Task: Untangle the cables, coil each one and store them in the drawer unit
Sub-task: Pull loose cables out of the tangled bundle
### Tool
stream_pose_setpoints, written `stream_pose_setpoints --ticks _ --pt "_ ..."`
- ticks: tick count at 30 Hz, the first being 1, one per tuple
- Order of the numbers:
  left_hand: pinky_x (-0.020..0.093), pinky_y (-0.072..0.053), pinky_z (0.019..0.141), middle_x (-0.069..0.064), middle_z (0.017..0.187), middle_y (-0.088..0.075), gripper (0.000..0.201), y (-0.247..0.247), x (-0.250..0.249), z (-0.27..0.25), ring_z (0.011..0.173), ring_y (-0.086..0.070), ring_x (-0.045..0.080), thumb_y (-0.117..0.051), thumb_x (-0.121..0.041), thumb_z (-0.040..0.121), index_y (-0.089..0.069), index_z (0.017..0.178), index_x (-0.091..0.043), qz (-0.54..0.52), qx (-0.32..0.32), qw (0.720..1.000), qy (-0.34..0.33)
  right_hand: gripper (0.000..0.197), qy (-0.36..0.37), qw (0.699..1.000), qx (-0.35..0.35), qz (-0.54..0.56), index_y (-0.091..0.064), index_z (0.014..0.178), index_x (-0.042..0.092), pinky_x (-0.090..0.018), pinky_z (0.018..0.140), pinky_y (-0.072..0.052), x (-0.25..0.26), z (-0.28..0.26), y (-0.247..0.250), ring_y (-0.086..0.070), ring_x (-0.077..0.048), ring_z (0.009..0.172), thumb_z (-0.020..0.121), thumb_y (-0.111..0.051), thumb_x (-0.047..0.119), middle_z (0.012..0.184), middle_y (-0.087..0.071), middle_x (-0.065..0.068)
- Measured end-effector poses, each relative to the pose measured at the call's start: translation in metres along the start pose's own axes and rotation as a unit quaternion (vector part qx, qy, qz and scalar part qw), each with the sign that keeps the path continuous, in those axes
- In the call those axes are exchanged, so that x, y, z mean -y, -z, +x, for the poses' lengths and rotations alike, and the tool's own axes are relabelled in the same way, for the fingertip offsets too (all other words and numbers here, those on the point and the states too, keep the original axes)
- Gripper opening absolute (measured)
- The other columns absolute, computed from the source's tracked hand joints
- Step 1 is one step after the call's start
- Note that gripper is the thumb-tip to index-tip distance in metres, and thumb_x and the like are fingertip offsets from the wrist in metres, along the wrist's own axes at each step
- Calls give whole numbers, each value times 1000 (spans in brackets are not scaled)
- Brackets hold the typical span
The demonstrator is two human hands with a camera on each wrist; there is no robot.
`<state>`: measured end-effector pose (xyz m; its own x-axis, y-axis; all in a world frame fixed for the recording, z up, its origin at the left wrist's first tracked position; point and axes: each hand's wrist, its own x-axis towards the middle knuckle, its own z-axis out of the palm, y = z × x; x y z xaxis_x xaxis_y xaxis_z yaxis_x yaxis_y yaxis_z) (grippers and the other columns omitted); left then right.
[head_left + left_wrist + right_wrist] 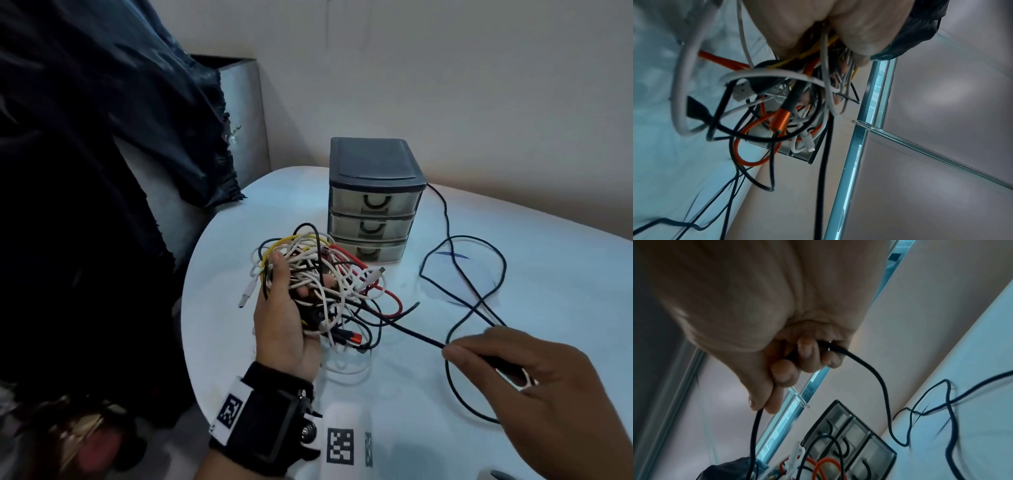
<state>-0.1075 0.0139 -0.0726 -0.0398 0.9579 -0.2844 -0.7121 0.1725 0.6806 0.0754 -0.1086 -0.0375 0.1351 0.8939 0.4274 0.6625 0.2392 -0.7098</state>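
My left hand (291,308) grips a tangled bundle of cables (325,281) in white, black, red and yellow, lifted just above the white table (531,342). The same tangled bundle (777,105) hangs below my palm in the left wrist view. My right hand (534,387) pinches a long black cable (479,298) that runs taut from the bundle. In the right wrist view my fingers (807,356) are curled round that black cable (884,386), whose far length loops over the table. The grey drawer unit (373,202) stands behind the bundle, its three drawers closed.
A dark blue cloth (102,154) hangs at the left beside the table's rounded edge. The wall (479,85) stands close behind the drawer unit. The black cable's loops lie over the table right of the unit.
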Motion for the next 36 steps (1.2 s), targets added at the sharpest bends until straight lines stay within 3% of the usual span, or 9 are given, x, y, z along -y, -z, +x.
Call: stream_pose_setpoints --ticks 8,11,14,16,19,22,26,32,36 --pt "37 -57 61 9 73 -65 57 0 -3 1 65 -67 23 -54 -54 93 -64 123 -6 -20 -21 999 13 26 -69 997 26 -21 -73 78 39 -15 52 -35 -21 -7 34 -46 -16 53 75 -62 62 63 -58 9" --pt "34 -57 59 13 87 -67 55 -2 -3 -1 65 -69 20 -57 -50 91 -64 125 -7 -39 -7 999 18 43 -123 992 15 -8 -74 77 37 -33 59 -44 -33 -11 48 -56 -25 60 73 -59 77 65 -62 2" --pt "36 -59 62 13 92 -67 56 -4 -2 -3 70 -69 20 -59 -47 88 -63 126 -6 -59 18 998 23 9 -123 991 23 -45 -73 78 38 -38 64 -47 -35 -15 48 -61 -19 60 81 -72 47 62 -65 4" --pt "37 -59 63 8 79 -61 51 -6 -1 -6 71 -68 21 -61 -40 87 -64 122 -4 -81 35 996 30 10 -117 990 64 -54 -72 81 42 -30 62 -50 -26 -10 39 -64 -11 61 76 -70 33 63 -69 9" --pt "37 -59 61 3 59 -52 28 -7 5 -12 67 -68 22 -58 -28 93 -68 109 -8 -105 55 992 48 19 -150 983 101 -5 -70 86 54 -11 57 -47 -5 -5 9 -63 -9 65 70 -75 44 72 -70 14" --pt "37 -60 64 1 56 -51 27 -10 11 -17 66 -69 21 -60 -24 92 -67 111 -8 -90 57 992 61 17 -105 986 130 -19 -66 90 53 -23 58 -50 1 -5 -22 -60 -11 55 76 -61 63 69 -68 14" --pt "34 -60 59 -3 51 -45 15 -10 2 -11 62 -69 18 -58 -23 95 -65 98 -11 -86 34 993 79 16 -107 992 72 4 -67 81 39 -19 46 -34 -2 -1 -20 -42 -9 43 81 -55 50 52 -56 2" --pt "32 -58 59 -3 47 -58 19 -7 -10 -8 62 -70 18 -54 -23 97 -67 92 -9 -80 47 992 80 13 -153 987 45 16 -71 77 39 -17 44 -34 -10 2 1 -39 -11 40 86 -67 30 54 -59 -8" --pt "41 -59 76 1 50 -62 24 -13 -6 -17 64 -72 20 -52 -15 96 -71 87 -7 -66 96 989 87 24 -189 981 -36 25 -72 76 38 -15 38 -24 -14 6 13 -28 -8 35 88 -67 18 40 -42 -2"
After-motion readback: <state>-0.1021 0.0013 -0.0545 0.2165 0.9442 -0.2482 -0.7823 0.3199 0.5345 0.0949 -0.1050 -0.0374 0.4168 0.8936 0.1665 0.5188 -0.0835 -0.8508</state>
